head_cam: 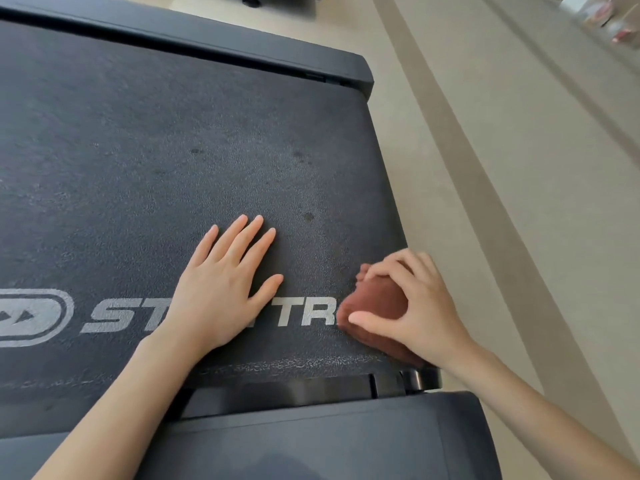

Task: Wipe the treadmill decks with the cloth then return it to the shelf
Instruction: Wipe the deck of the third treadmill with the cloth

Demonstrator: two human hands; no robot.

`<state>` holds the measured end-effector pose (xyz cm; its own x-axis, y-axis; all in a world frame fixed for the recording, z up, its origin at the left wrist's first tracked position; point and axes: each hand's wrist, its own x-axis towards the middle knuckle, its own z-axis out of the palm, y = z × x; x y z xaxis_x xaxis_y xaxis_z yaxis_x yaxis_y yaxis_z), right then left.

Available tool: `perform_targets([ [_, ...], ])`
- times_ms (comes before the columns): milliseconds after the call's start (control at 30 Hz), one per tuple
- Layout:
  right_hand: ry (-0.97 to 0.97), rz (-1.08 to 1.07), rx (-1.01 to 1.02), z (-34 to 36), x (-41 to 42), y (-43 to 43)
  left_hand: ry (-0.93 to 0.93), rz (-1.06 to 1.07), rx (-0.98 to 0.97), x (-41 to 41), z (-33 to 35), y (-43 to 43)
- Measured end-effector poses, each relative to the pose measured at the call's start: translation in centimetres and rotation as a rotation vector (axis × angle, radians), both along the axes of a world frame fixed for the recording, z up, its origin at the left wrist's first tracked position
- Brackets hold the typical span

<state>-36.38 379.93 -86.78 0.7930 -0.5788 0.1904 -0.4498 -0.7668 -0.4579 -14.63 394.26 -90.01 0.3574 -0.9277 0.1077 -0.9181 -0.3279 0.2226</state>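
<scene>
The dark treadmill deck [173, 140] fills most of the head view, with grey lettering printed across its belt. My left hand [221, 285] lies flat on the belt over the lettering, fingers straight and spread. A folded brown cloth [377, 303] sits on the belt near its right edge. My right hand [412, 306] grips the cloth, thumb and curled fingers around it, pressing it onto the belt. A few dark spots mark the belt beyond my hands.
A black side rail [329, 441] runs along the near edge and another rail [207, 39] along the far edge. Beige floor [519, 202] with a darker stripe lies to the right. Blurred items stand at the top right corner [602, 15].
</scene>
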Motion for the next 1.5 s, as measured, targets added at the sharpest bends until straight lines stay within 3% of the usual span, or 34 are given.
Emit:
perform_targets([
  [133, 0.016, 0.05, -0.005, -0.3, -5.1, 3.8, 0.003, -0.003, -0.003, -0.1, 0.1, 0.1],
  [367, -0.041, 0.014, -0.082, -0.8, -1.6, 1.9, -0.008, 0.003, 0.012, -0.3, 0.2, 0.1],
  [633, -0.047, -0.136, -0.083, -0.8, 9.1, -6.9, -0.012, -0.07, 0.042, 1.6, 0.6, -0.2],
  [767, 0.021, -0.237, -0.121, -1.2, 16.1, -12.0, 0.007, 0.014, 0.065, 1.5, 0.6, -0.1],
  [967, 0.043, -0.395, -0.195, -1.9, 20.8, -12.5, -0.014, 0.046, 0.044, 1.9, 0.4, 0.3],
  [1300, -0.048, 0.08, -0.184, -1.7, 10.6, 0.2, 0.002, 0.135, 0.023, 4.9, 0.5, 1.3],
  [1500, -0.085, 0.08, -0.148, -1.9, 16.1, -3.5, -0.021, 0.134, 0.024, 5.1, 0.3, 1.3],
])
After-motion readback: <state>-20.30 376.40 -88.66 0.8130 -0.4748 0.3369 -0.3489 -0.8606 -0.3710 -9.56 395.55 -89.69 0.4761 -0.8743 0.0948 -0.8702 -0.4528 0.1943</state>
